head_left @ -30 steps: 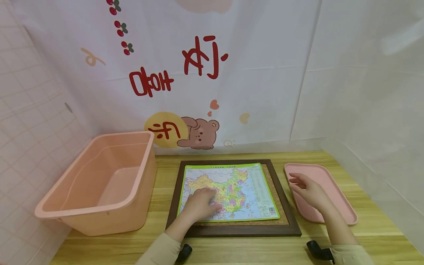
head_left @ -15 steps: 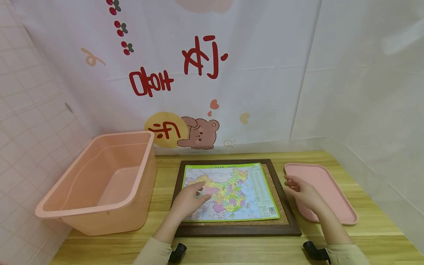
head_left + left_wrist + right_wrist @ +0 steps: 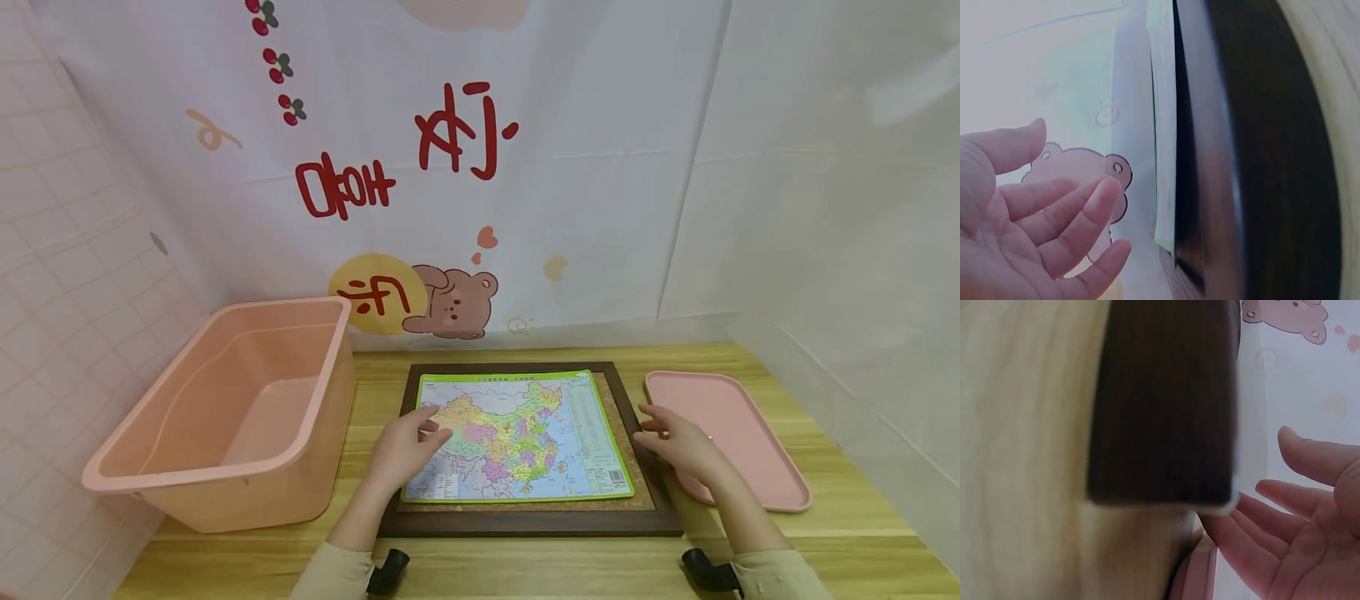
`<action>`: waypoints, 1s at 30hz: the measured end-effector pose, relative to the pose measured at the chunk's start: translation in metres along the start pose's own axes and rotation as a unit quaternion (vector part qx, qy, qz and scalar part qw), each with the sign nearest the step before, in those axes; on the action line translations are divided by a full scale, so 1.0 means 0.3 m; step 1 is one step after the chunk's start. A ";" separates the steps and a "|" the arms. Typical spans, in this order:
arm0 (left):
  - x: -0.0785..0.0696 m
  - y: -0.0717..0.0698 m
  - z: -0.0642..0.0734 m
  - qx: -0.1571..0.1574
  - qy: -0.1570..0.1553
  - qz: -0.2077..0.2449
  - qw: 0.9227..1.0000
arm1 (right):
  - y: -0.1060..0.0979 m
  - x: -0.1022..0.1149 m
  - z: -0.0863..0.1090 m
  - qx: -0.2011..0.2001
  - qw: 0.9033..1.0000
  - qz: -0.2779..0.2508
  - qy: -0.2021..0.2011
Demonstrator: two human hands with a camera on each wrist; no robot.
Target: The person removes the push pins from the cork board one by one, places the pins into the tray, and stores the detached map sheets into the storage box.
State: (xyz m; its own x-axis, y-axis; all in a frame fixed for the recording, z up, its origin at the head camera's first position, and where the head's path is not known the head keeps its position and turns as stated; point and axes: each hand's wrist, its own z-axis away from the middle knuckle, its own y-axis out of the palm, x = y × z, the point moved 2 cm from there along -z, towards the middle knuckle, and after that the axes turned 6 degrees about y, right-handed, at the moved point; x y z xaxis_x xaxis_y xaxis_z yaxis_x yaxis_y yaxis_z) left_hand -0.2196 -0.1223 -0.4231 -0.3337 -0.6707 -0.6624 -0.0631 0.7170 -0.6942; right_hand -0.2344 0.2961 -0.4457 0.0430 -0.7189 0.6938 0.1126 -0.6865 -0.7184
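Note:
A map sheet [image 3: 517, 442] with a green border lies on a dark-framed cork board [image 3: 540, 523] at the middle of the table. Over the map's left edge hovers my left hand [image 3: 405, 446], fingers loosely bent and holding nothing; the left wrist view shows the hand [image 3: 1041, 219] apart from the frame's side. My right hand [image 3: 681, 443] hangs between the board's right side and a pink tray [image 3: 750, 450], also holding nothing. In the right wrist view its relaxed fingers [image 3: 1254, 531] are near the frame's corner [image 3: 1166, 487]; whether they touch it I cannot tell.
At the left stands a deep pink plastic tub [image 3: 322, 467]. The wooden table [image 3: 600, 571] runs up to a white printed curtain [image 3: 600, 208] behind. Black wrist mounts [image 3: 388, 571] sit at both sleeves.
My left hand has lifted off the map's middle and moved left to its edge. My right hand has drifted left and slightly down, off the tray toward the board. The map stays put.

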 end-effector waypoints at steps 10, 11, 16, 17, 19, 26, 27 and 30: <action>0.029 -0.029 -0.010 -0.028 -0.036 -0.017 0.999 | 0.009 0.004 -0.017 0.024 0.999 -0.019 0.042; 0.033 -0.030 -0.010 -0.029 -0.036 -0.022 0.999 | 0.009 0.005 -0.019 0.025 0.998 -0.018 0.047; 0.051 -0.040 -0.016 -0.031 -0.048 -0.036 0.998 | 0.008 0.010 -0.029 0.031 0.998 0.002 0.060; 0.054 -0.042 -0.017 -0.031 -0.051 -0.038 0.998 | 0.008 0.010 -0.032 0.032 0.998 0.007 0.061; 0.063 -0.045 -0.020 -0.028 -0.062 -0.039 0.997 | 0.010 0.011 -0.037 0.034 0.997 0.017 0.065; 0.081 -0.053 -0.018 -0.015 -0.090 -0.065 0.994 | 0.014 0.017 -0.054 0.043 0.995 0.042 0.078; 0.082 -0.054 -0.017 -0.012 -0.092 -0.068 0.993 | 0.014 0.018 -0.055 0.043 0.995 0.045 0.080; 0.088 -0.056 -0.017 -0.001 -0.094 -0.070 0.993 | 0.015 0.021 -0.057 0.044 0.994 0.053 0.081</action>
State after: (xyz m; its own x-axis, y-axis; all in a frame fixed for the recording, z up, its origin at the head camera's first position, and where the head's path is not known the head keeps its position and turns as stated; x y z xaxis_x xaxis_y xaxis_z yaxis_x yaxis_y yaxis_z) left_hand -0.2323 -0.1510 -0.4275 -0.1397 -0.7873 -0.6006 -0.0990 0.6146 -0.7826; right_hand -0.2504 0.2867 -0.4454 -0.1004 -0.8001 0.5914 0.2021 -0.5984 -0.7752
